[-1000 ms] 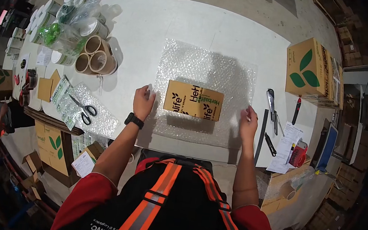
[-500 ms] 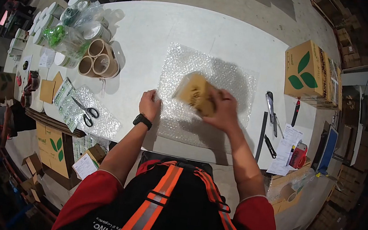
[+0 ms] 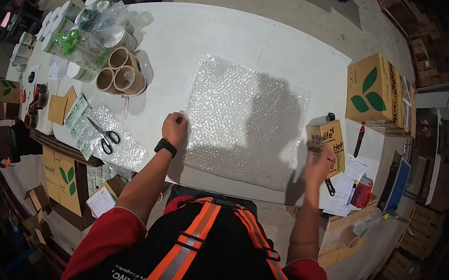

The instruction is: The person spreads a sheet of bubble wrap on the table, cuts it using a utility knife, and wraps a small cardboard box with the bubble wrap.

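Note:
A sheet of clear bubble wrap lies flat on the white table in front of me. My left hand rests beside its left edge with the fingers curled together; whether they pinch anything is hidden. On the right stands a small brown cardboard box with dark print, apart from the sheet, over the knives and dark tools there. My right hand is at the near side of this box, fingers stretched out over its face and slightly blurred, not wrapped round it.
A larger carton with green leaves stands at the right, near papers and a red tape dispenser. To the left are cardboard tubes, several white tubs, and scissors on another piece of bubble wrap.
My right hand has carried the small box from above the bubble wrap to the table's right side, and its grip has loosened. My left hand has shifted slightly left and nearer me.

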The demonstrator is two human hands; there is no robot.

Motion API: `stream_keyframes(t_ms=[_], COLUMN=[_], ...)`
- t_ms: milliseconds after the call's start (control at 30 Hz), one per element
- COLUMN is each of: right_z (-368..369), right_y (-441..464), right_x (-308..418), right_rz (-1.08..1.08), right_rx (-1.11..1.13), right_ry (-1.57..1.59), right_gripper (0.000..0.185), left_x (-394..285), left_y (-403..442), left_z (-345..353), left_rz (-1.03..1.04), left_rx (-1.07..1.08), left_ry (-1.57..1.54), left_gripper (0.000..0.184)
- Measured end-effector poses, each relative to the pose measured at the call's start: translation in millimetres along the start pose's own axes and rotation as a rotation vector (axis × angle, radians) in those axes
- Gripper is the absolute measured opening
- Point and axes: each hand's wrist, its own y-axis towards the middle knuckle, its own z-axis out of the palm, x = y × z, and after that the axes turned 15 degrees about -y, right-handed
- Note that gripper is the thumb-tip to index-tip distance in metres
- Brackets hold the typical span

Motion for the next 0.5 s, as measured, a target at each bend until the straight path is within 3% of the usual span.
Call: stream_keyframes(t_ms=[33,133,200,233,267,300,333,367,433,500], right_z=[11.8,109.9,109.4,108.5,111.0,111.1,111.1,107.9,102.4,82.1], right_y=[-10.1,-36.5,-37.5,-37.8,-36.5,-32.6,-30.1,-29.6,-32.4,-35.3], right_x=[12.6,-9.7,-2.6,-1.5,-5.3,-12.8,-19.8,-22.4,-24.9,-22.5], right_rz=[0.049,0.186,0.357,0.386,0.389,0.44,0.487,0.488,0.478,0.498], right_rx=[0.145,0.217,0.252,0.247,0.249,0.405,0.559,0.556,0.601,0.619], right_ry=[0.19,0.25,0.326,0.356,0.354,0.529,0.705,0.701,1.083,1.081], right_gripper=[0.071,0.064,0.058,0.037,0.037,0.026,0.017,0.017,0.008,0.01], left_x=[-2.0,-11.7,-4.5,0.6,-1.9,-5.3,-9.0,-12.4,-18.0,-17.2], left_y=[-0.5,3.6,6.3,5.5,4.1,3.9,5.0,6.3,5.6,6.1], left_z=[-1.8,-2.3,-0.4,-2.2,-4.3,-4.3,-4.6,-6.3,-14.2,-19.1], left_rz=[0.003,0.045,-0.214,-0.217,-0.369,-0.521,-0.522,-0.567,-0.616,-0.565], left_rx=[0.003,-0.007,0.173,0.171,0.211,0.253,0.259,0.255,0.244,0.3], left_ry=[0.005,-0.084,-0.549,-0.546,-0.674,-0.804,-0.808,-0.856,-0.903,-0.815], left_gripper=[0.024,0.014,0.013,0.013,0.014,0.016,0.016,0.015,0.014,0.017])
